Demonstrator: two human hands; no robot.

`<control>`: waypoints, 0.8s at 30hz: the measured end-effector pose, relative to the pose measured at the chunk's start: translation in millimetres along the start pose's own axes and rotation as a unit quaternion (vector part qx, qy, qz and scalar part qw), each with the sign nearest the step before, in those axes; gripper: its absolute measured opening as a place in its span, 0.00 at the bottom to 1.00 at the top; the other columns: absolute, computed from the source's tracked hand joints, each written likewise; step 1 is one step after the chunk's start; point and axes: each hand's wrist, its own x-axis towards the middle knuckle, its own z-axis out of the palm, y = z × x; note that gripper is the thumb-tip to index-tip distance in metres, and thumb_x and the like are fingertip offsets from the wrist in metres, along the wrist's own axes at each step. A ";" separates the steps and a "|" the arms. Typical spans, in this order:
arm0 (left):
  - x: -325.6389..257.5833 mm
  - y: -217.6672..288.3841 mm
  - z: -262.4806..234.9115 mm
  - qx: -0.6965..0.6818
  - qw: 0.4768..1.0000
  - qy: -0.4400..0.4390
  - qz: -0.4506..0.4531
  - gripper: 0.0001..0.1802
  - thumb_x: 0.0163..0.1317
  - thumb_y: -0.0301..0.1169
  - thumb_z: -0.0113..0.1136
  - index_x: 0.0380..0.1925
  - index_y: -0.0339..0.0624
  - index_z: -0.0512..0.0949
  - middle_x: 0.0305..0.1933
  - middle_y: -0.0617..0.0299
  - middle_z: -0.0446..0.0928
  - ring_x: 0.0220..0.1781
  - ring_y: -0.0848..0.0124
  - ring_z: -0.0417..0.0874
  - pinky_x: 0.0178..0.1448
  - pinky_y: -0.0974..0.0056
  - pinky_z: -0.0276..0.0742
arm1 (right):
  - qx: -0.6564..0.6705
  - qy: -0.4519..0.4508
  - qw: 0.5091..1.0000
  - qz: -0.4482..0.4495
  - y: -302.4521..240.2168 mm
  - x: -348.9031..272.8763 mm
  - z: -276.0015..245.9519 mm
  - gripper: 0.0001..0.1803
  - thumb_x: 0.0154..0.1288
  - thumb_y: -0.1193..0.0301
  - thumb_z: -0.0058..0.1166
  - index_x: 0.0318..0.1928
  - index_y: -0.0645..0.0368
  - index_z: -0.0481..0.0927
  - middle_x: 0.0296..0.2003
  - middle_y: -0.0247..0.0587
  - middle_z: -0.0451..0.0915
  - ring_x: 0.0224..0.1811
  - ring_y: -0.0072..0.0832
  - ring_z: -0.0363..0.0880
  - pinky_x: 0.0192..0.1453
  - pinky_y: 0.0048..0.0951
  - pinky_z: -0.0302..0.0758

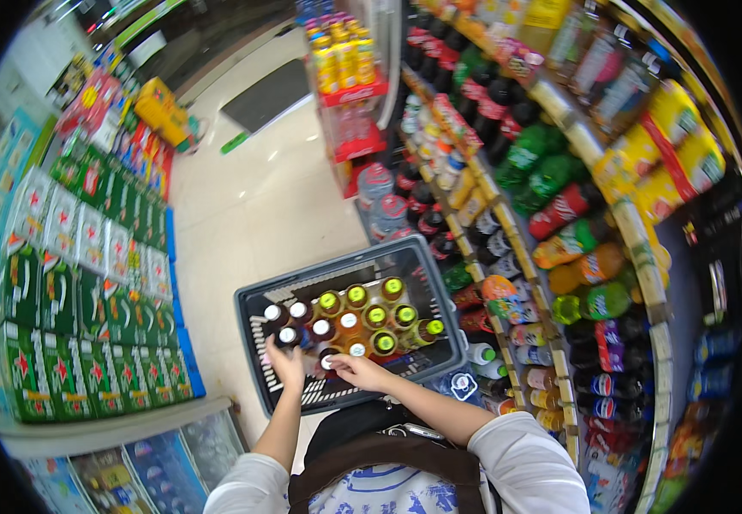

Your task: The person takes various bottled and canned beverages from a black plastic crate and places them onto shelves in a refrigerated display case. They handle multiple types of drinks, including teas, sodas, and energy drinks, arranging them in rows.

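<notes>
- My right hand (356, 371) pinches the near white-capped bottle (327, 359) at its top; it stands inside the grey basket (328, 268), toward my body.
- My left hand (286, 367) is open, fingers loosely curved beside the dark bottle (287, 335); contact I cannot tell.
- Handling, my judgement: full bottles, fairly heavy, smooth, perhaps slippery; best held round the neck below the cap; glass or plastic unclear, so treat as fragile.
- Caps round, white or yellow-green; contents amber to dark; basket looks stiff plastic, slotted walls, rounded rim; floor (225, 223) pale, glossy.
</notes>
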 end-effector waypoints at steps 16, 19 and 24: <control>-224.6 440.9 159.6 -0.300 0.609 -0.364 0.637 0.23 0.47 0.20 0.55 0.46 0.39 0.67 0.54 0.51 0.65 0.59 0.54 0.63 0.62 0.56 0.56 | -0.218 0.812 0.468 -0.271 -156.2 -388.3 -145.6 0.18 0.54 0.83 0.44 0.48 0.63 0.68 0.48 0.46 0.70 0.54 0.35 0.66 0.58 0.31 0.61; -301.4 525.4 189.3 -0.287 0.533 -0.479 0.635 0.28 0.46 0.22 0.59 0.50 0.36 0.63 0.52 0.52 0.67 0.56 0.59 0.67 0.58 0.61 0.63 | -0.278 0.871 0.364 -0.180 -190.1 -451.5 -158.1 0.26 0.54 0.82 0.44 0.56 0.66 0.57 0.56 0.51 0.59 0.60 0.39 0.58 0.63 0.34 0.55; -424.4 582.0 227.8 -0.264 0.515 -0.618 0.532 0.35 0.42 0.32 0.65 0.50 0.32 0.60 0.48 0.45 0.68 0.48 0.60 0.73 0.50 0.61 0.71 | -0.255 0.912 0.321 -0.022 -180.6 -518.1 -181.3 0.37 0.54 0.77 0.47 0.61 0.70 0.44 0.59 0.62 0.51 0.64 0.44 0.51 0.65 0.32 0.50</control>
